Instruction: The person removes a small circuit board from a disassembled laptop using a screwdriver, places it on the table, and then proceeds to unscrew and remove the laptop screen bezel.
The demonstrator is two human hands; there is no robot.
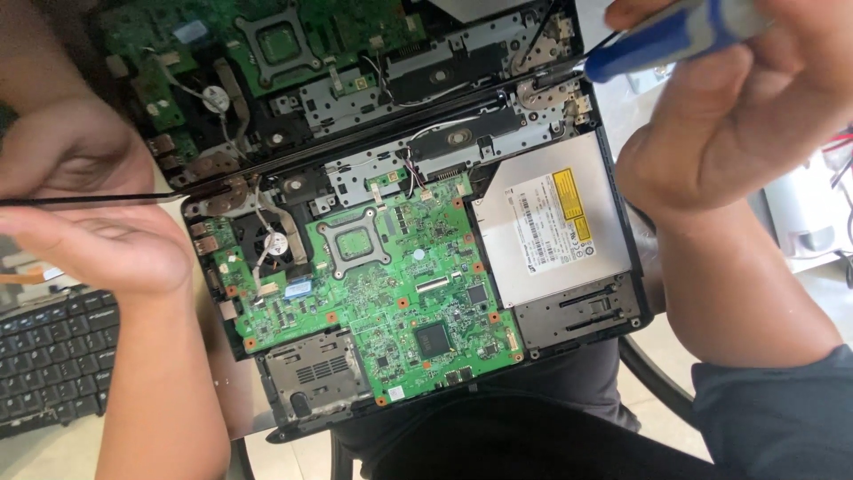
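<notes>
Head view
Right hand (737, 116): fingers closed round a blue-handled screwdriver (662, 37); its dark shaft slants down-left, tip at the right hinge bracket (544, 89).
Left hand (84, 209): fingers pressed together, pinching the edge of the thin dark screen panel (107, 199) at far left.
Laptop base (622, 258): opened, green mainboard (400, 293) bare, silver optical drive (551, 222) to its right.
Key relation: hinge lies down-left of the right hand, along the shaft's axis; right hand nearer.
Keyboard (53, 364): loose, lower left.

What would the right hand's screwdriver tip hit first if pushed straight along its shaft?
Likely the metal hinge bracket at the laptop's top right corner; the right hand aims the screwdriver down-left at it, though depth is unclear.
</notes>
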